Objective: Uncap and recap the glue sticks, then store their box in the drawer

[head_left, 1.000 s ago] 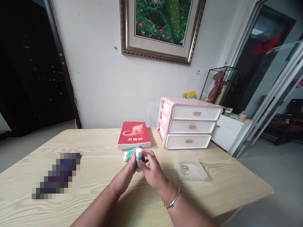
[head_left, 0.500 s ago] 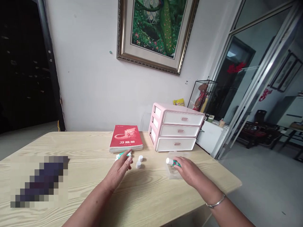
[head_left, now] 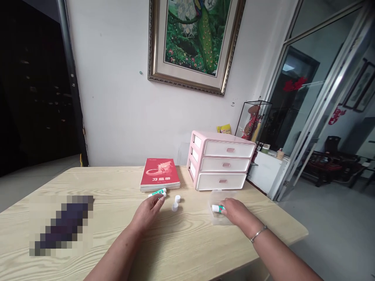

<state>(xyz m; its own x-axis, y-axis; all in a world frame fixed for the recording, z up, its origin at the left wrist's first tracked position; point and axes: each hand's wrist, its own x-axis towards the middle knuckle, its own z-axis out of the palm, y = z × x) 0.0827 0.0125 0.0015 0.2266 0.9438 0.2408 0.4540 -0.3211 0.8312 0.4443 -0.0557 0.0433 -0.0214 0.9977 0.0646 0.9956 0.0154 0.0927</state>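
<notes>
My right hand (head_left: 234, 212) grips a white and green glue stick (head_left: 216, 208), low in a clear plastic box (head_left: 215, 221) on the table. My left hand (head_left: 148, 210) is in front of the red book, its fingers closed around the lower of two glue sticks; the white end (head_left: 164, 195) sticks out past the fingertips, and the fingers hide the rest. Just behind it lies the other glue stick (head_left: 158, 191), white and green. Two white caps (head_left: 177, 199) (head_left: 175, 207) stand on the table to the right of my left hand.
Behind my left hand lies a thick red book (head_left: 160, 171). A pink and white three-drawer cabinet (head_left: 224, 166) stands behind the plastic box. At the left, a blurred dark object (head_left: 63, 224) lies on the wooden table (head_left: 111, 187). The table's right edge is beyond my right hand.
My right hand has lowered the glue stick into the clear box, and the stick now lies more level. My left fingers have come down and closed on a glue stick. The view has shifted slightly.
</notes>
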